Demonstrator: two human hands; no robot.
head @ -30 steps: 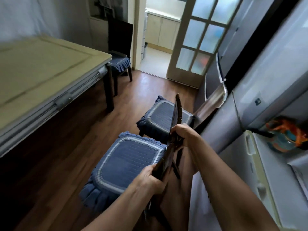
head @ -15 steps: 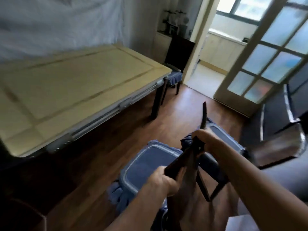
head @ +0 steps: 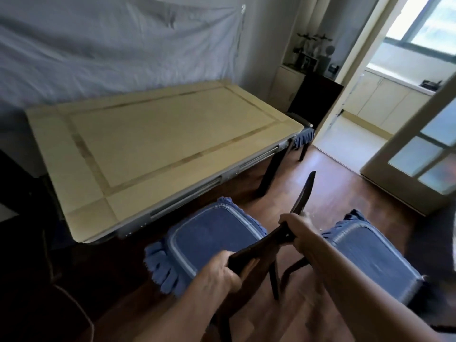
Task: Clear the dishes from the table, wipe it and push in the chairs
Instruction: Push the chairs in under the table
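A dark wooden chair with a blue seat cushion [head: 209, 240] stands just short of the table's near long edge. My left hand [head: 217, 275] grips the left end of its curved top rail [head: 261, 245]. My right hand [head: 296, 233] grips the same rail further right. The pale yellow table [head: 158, 134] carries nothing on its top. A second blue-cushioned chair [head: 370, 257] stands to the right, behind my right forearm. A third chair [head: 311, 107] with a dark back sits at the table's far right end.
A white sheet [head: 111, 38] hangs on the wall behind the table. A glass-paned door [head: 424, 154] stands open at the right onto a bright kitchen. A cabinet with ornaments [head: 306, 60] fills the corner. Wooden floor [head: 333, 183] lies between table and door.
The view has swung left, from the fridge side toward the table. The chair in my hands has turned and moved closer to the table's long edge. Both hands keep their grip on the rail.
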